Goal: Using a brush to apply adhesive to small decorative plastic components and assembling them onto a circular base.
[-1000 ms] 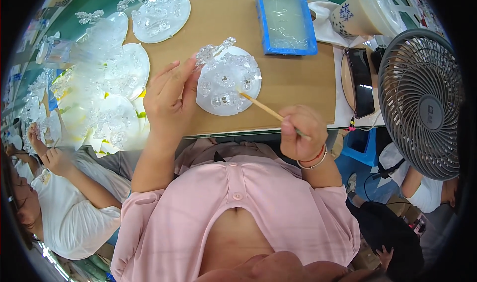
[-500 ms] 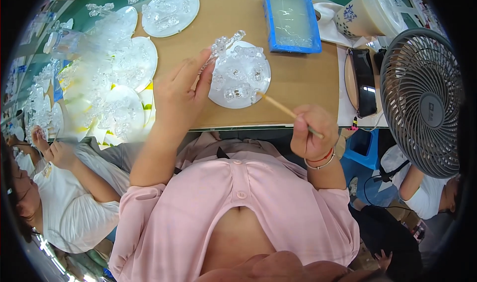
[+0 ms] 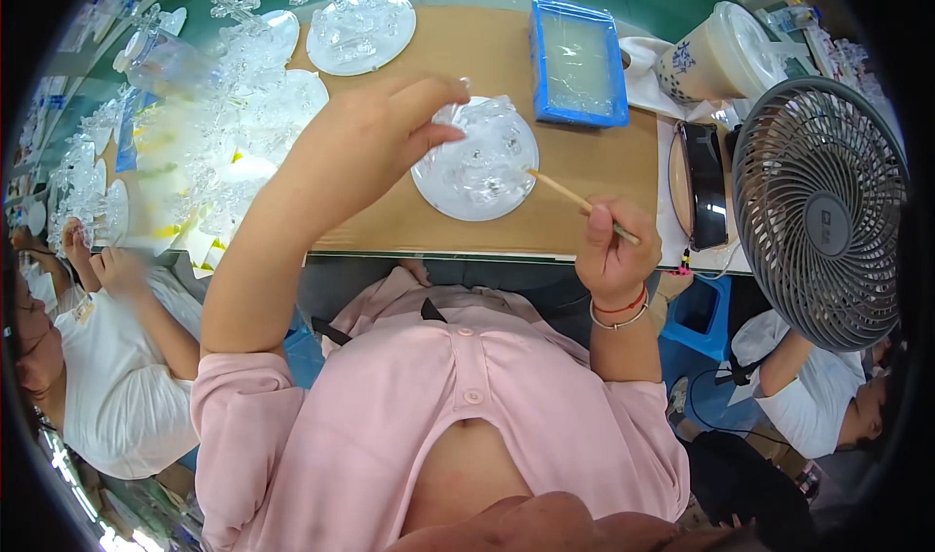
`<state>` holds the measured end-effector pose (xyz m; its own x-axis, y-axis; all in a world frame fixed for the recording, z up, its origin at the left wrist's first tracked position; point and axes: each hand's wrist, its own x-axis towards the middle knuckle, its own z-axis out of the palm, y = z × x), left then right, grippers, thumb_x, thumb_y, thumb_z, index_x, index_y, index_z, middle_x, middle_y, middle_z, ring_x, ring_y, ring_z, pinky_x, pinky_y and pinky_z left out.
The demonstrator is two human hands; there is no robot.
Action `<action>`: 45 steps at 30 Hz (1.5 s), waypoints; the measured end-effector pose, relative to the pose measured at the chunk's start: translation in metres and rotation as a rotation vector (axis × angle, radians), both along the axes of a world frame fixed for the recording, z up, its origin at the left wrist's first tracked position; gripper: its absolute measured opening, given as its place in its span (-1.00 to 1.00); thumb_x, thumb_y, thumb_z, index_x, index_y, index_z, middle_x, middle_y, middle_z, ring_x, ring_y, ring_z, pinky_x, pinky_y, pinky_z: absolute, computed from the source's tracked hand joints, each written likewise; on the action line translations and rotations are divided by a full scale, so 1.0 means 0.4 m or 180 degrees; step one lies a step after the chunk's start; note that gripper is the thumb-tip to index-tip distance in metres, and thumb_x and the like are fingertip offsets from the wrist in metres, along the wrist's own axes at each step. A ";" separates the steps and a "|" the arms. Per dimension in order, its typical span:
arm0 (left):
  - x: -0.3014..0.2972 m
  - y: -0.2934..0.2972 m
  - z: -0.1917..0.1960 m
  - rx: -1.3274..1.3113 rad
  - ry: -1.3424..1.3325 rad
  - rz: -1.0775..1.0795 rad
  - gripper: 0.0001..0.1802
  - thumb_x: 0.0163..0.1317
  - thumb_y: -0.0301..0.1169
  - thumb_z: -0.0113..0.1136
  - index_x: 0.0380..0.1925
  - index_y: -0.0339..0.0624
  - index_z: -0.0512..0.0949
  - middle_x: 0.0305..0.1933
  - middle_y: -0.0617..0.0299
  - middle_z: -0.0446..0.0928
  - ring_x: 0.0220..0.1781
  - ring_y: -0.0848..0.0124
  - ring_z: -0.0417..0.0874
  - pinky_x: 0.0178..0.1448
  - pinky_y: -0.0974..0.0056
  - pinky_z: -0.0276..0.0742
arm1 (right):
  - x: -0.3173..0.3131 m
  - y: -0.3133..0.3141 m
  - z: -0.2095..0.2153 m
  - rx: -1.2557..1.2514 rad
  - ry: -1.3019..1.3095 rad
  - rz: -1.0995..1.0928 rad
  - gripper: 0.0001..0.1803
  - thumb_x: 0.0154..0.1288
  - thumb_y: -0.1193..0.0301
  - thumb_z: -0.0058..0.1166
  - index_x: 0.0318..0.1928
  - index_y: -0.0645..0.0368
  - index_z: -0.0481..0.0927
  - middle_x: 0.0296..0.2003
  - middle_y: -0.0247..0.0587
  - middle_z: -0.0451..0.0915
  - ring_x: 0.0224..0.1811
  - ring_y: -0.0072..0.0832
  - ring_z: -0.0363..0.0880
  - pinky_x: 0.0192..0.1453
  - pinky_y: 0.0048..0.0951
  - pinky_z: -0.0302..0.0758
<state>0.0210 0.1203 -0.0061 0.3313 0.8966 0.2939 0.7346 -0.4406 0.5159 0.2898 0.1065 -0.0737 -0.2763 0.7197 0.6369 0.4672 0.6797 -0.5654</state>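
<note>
A round white disc point(image 3: 450, 202) lies on the brown board, with a clear, shiny plastic ornament point(image 3: 492, 153) of several lumpy pieces on top. My left hand point(image 3: 404, 124) reaches over its far left side, thumb and fingers pinched on the ornament's clear upper part, which they mostly cover. In my right hand point(image 3: 614, 245) a thin wooden stick point(image 3: 565, 190) is gripped between thumb and fingers. The stick's darker tip points left and reaches the right edge of the disc.
Behind stands a blue-rimmed tray point(image 3: 581, 114) of pale, clear material. More ornaments on discs point(image 3: 360, 55) crowd the left. To the right are a lidded drink cup point(image 3: 696, 65), a dark glasses case point(image 3: 707, 182) and a grey fan point(image 3: 823, 216). People sit on both sides.
My left hand has turned and come over the disc's far left side, its forearm now slanting across the board. My right hand with the stick has barely moved. The whole view has shifted slightly.
</note>
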 end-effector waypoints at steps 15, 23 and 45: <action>-0.039 -0.022 -0.067 -0.0756 -0.1153 -0.0720 -0.10 -0.24 -0.39 0.53 0.22 -0.06 0.34 0.40 0.04 0.22 0.40 0.12 0.26 0.39 0.10 0.23 | 0.010 -0.017 -0.004 0.0097 0.0008 0.0281 -0.91 0.33 0.48 -0.04 -0.31 0.21 0.37 -0.53 -0.11 0.57 -0.60 -0.29 0.50 -0.52 -0.40 0.40; -0.017 -0.051 -0.077 -0.0493 -0.1042 -0.0429 -0.13 -0.26 -0.40 0.55 0.17 -0.07 0.39 0.35 0.06 0.28 0.36 0.14 0.31 0.34 0.12 0.30 | 0.026 -0.065 0.001 0.0291 -0.0276 0.1093 -0.83 0.13 0.60 0.08 -0.29 0.20 0.37 -0.52 -0.15 0.53 -0.65 -0.32 0.43 -0.58 -0.40 0.35; 0.060 -0.097 -0.118 0.0279 -0.0714 0.0489 -0.06 -0.37 -0.29 0.62 0.16 -0.02 0.39 0.27 0.00 0.29 0.22 0.11 0.38 0.23 0.09 0.37 | 0.042 -0.056 -0.003 -0.0034 -0.0427 0.0713 -0.88 0.36 0.44 -0.05 -0.24 0.17 0.30 -0.53 -0.13 0.58 -0.61 -0.35 0.53 -0.51 -0.43 0.46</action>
<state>0.0451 0.0815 -0.0531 0.1115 0.8991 0.4233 0.6679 -0.3832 0.6380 0.3065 0.0839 -0.0749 -0.5110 0.6376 0.5765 0.3769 0.7690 -0.5164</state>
